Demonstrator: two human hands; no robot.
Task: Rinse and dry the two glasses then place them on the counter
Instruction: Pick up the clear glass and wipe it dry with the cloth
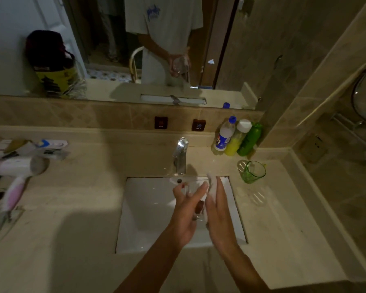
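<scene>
While both hands work over the sink (148,208), I read this as the drying step on the first of the two glasses. My left hand (185,216) is curled around the clear glass (195,199), fingers wrapped on its far side and thumb nearer me, holding it tilted above the basin. My right hand (219,216) lies nearly flat against the glass with a white cloth or tissue (212,186) pressed between palm and wall; its fingers are extended rather than closed. The tap (180,155) shows no stream that I can make out. The green glass (254,171) stands upright on the counter (283,218), right of the basin and well apart from my hands; whether it has been rinsed I cannot tell. Next I would judge the clear glass needs wiping round, then setting down upright on the counter.
</scene>
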